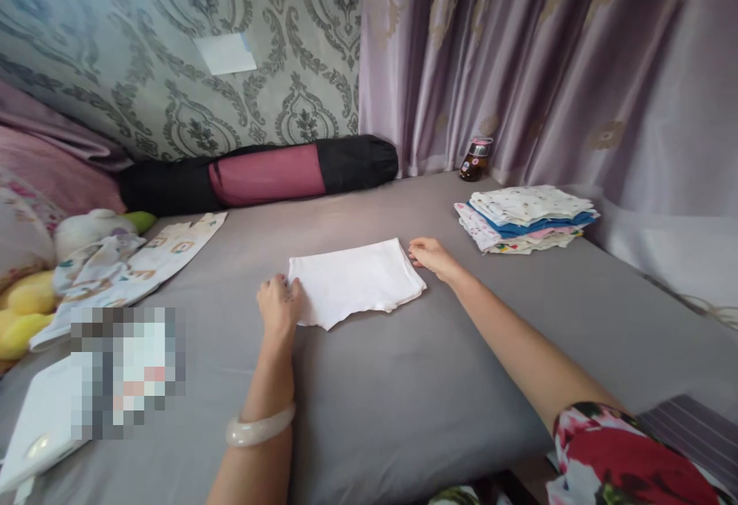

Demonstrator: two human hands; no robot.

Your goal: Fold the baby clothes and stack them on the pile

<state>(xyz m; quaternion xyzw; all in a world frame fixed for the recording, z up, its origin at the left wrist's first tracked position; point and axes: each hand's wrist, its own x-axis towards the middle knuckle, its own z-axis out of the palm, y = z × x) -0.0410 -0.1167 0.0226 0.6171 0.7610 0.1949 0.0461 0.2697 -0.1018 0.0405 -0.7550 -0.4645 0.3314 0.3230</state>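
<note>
A white folded garment (351, 282) lies flat on the grey bedsheet in front of me, its near edge uneven and its far edge straight. My left hand (280, 301) is closed at its left edge, the thumb against the cloth and the other fingers bent. At the opposite edge is my right hand (431, 256), fingers drawn together with the tips at the cloth's upper right side. The exact grip of the right fingertips is too small to make out fully. A pale bangle (260, 428) circles my left wrist.
A stack of folded clothes (530, 217) stands to the right, with a brown bottle (476, 159) behind it. Patterned clothing (167, 259) and plush toys (92, 232) lie left. A long black and maroon bag (265, 174) lines the wall. A white device (49, 413) sits near left.
</note>
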